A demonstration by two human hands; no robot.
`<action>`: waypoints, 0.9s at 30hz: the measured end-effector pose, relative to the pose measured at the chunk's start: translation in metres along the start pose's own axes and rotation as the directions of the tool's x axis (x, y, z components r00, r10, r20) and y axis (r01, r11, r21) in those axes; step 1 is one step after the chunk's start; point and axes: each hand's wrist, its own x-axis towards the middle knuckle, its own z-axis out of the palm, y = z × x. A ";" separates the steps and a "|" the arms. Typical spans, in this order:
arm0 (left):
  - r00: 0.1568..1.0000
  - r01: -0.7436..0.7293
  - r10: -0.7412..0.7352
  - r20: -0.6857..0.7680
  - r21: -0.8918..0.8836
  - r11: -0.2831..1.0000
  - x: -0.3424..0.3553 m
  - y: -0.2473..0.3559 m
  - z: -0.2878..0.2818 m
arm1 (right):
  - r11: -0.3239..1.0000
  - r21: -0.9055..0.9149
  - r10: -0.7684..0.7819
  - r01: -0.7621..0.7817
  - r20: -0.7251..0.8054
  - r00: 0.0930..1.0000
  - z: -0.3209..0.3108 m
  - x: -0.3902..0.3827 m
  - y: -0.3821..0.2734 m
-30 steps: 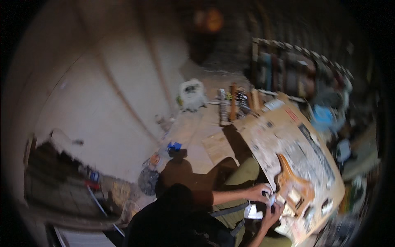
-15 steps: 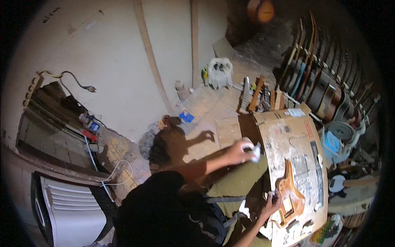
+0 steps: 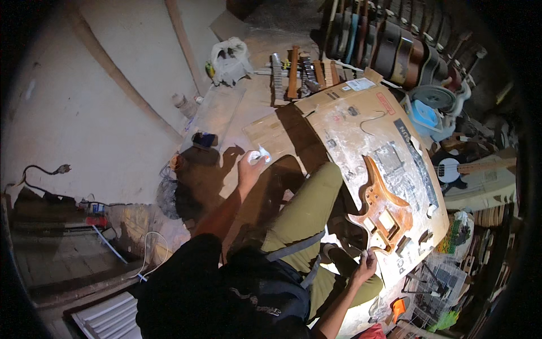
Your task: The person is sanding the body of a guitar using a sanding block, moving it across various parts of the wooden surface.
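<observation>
A brown wooden electric guitar body, with cut-out cavities and no strings, lies flat on a cardboard sheet to my right. The fingers of my right hand are closed at its near lower edge, pinching the rim. Away from the body, over the floor on the left, my left hand is raised. Between its curled fingers is a small white crumpled wad; whether it is cloth or paper I cannot make out. My bent knee lies between the two hands.
Several guitars stand in a row at the far right. Wooden and metal pieces lie beyond the cardboard, near a white plastic bag. A blue container and another guitar are at the right. An orange object lies near the front.
My view has turned, shifting the scene. My left hand with the white wad has moved left, away from the cardboard. My right hand has slid from the guitar body's side to its lower end.
</observation>
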 end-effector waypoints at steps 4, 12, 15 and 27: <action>0.995 0.046 -0.055 -0.082 -0.107 0.993 -0.005 -0.007 0.000 | 0.975 -0.191 -0.111 0.114 0.027 0.993 -0.018 -0.006 0.035; 0.824 0.017 0.111 -0.556 0.221 0.975 0.091 0.060 -0.205 | 0.915 -0.297 -0.150 0.275 0.381 0.912 0.058 0.016 0.016; 0.520 0.050 0.316 -0.794 0.397 0.917 0.118 0.136 -0.362 | 0.895 -0.331 -0.102 0.301 0.505 0.857 0.110 0.022 -0.018; 0.014 0.263 0.517 -0.856 0.502 0.824 0.035 0.269 -0.636 | 0.853 -0.374 -0.024 0.363 0.667 0.744 0.159 0.033 -0.081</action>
